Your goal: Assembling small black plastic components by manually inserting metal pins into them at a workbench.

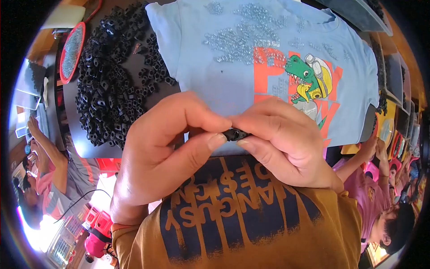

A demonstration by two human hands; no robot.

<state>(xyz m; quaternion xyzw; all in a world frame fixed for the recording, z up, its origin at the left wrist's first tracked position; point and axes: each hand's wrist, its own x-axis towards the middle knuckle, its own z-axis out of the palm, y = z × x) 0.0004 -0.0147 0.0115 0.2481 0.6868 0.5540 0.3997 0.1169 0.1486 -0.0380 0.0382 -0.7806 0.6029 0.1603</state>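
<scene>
A small black plastic piece (236,134) with a round hole, much like part of a cord lock, is held in front of my chest. My left hand (172,150) pinches one end between thumb and forefinger. At the other end, the thumb and forefinger of my right hand (282,141) are closed on the same piece. The fingertips of both hands nearly meet and cover part of it. Beyond them, a light blue T-shirt (215,85) with a dinosaur print lies spread on the table, and many small metal springs (246,33) are scattered over it.
A large heap of black plastic pieces (105,89) covers the dark table (83,141) left of the shirt. Further left is a red-rimmed dish (73,54) of springs. Clear plastic bins (363,15) stand at the right. Other people (58,166) sit on both sides.
</scene>
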